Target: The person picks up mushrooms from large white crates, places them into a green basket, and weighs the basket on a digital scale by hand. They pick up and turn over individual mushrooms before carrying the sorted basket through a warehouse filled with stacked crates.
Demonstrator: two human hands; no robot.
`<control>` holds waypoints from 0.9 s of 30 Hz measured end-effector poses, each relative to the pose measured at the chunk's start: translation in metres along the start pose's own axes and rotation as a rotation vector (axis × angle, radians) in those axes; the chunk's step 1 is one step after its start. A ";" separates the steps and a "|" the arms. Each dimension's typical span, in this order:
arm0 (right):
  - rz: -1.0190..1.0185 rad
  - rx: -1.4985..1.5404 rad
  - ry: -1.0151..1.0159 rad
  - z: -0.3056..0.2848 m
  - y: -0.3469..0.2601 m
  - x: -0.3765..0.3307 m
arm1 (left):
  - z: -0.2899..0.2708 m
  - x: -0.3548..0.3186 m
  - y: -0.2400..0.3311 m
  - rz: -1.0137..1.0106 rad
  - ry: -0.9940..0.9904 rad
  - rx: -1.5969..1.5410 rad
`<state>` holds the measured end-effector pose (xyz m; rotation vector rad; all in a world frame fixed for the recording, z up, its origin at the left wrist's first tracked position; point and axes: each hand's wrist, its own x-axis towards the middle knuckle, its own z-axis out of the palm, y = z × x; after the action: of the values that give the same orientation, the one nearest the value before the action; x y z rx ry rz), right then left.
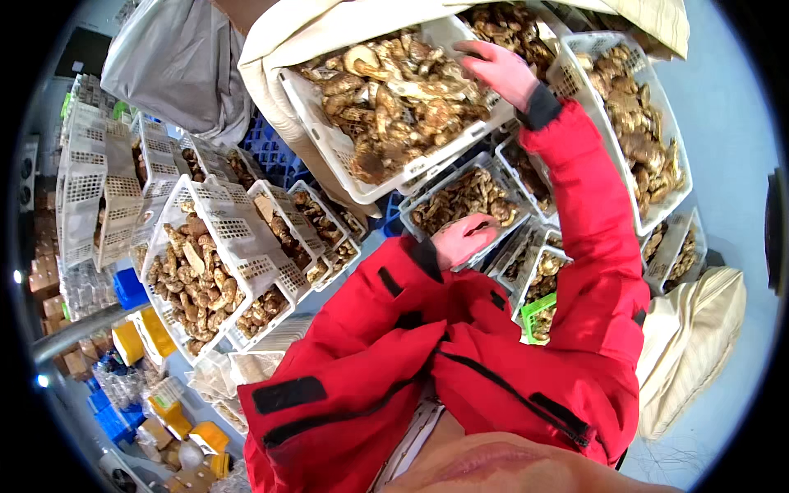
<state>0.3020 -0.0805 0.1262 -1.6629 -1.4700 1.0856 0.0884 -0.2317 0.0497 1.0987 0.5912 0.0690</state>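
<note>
A white perforated basket (329, 160) full of brown and pale mushrooms (403, 94) sits raised in front of me. My right hand (500, 74) reaches over its right rim, fingers stretched leftward and apart above the mushrooms, nothing visible in them. Below and nearer to me is a lower white basket (523, 204) of smaller mushrooms (464, 200). My left hand (462, 241) is at that basket's near side, fingers loosely bent and pointing right, with no held thing showing. Both arms wear red sleeves with dark cuffs.
Another long basket (672, 123) of mushrooms stands at right. More mushroom baskets (193, 271) are stacked at left, beside a metal bar (78, 333). Cream cloth (275, 49) drapes behind the large basket; grey sheeting (181, 66) covers the far left. A striped cream cloth (690, 353) lies at right.
</note>
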 end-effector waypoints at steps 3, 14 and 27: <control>0.030 -0.643 0.073 0.042 0.016 0.113 | -0.030 -0.033 0.024 0.155 0.015 -0.065; -0.220 -1.437 0.262 0.072 0.051 0.230 | -0.103 -0.080 0.069 0.321 0.047 0.036; -0.286 -1.443 0.176 0.075 0.063 0.231 | -0.121 -0.057 0.082 0.228 -0.052 -0.360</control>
<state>0.2681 0.1347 0.0016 -2.1311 -2.4569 -0.5189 0.0014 -0.1138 0.1045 0.8104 0.3850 0.3314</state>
